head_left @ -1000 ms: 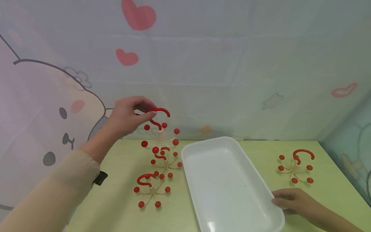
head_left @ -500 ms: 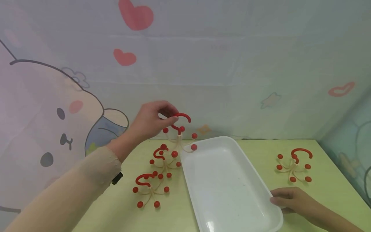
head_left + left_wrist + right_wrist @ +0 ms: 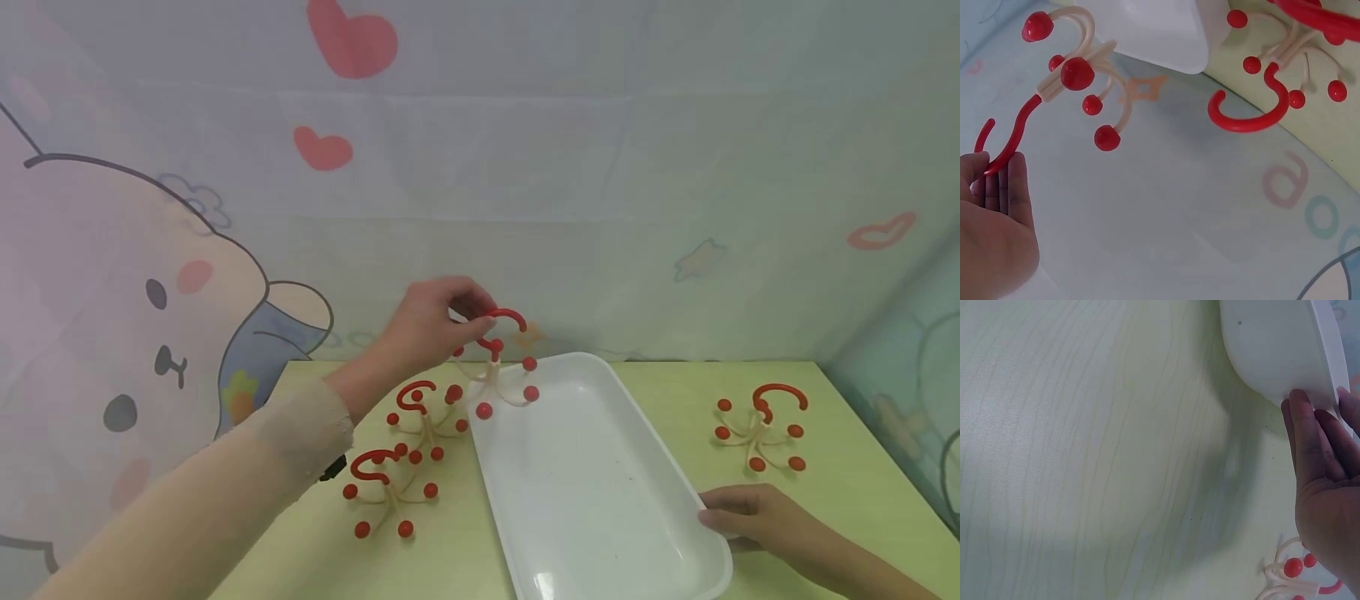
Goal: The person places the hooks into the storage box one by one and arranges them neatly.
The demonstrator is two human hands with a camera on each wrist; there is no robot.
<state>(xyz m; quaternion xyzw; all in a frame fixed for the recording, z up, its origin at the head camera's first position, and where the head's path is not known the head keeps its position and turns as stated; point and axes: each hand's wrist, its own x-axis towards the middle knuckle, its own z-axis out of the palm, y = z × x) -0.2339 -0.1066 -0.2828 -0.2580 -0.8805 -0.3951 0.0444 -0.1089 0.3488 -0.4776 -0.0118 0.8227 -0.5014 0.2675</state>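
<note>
My left hand [image 3: 442, 325] pinches the red hook handle of a head massager [image 3: 492, 372], with cream prongs and red ball tips. It hangs over the far left corner of a white tray [image 3: 592, 492]. In the left wrist view, the massager [image 3: 1050, 87] extends beyond my fingertips, its prongs spread and touching nothing visible. My right hand [image 3: 757, 521] grips the tray's right edge near the front. From the right wrist view, the thumb is at the rim and the fingers lie against the outer wall of the tray [image 3: 1279, 350].
Left of the tray stand two similar massagers, a far one [image 3: 427, 425] and a nearer one [image 3: 390, 492]. Another massager [image 3: 761, 425] stands on the right of the pale green table [image 3: 675, 392]. A printed cloth backdrop [image 3: 495, 167] rises behind the table.
My left hand has carried the massager rightward and slightly down, from above the left-side massagers to over the tray's far left corner. The right hand stays on the tray edge.
</note>
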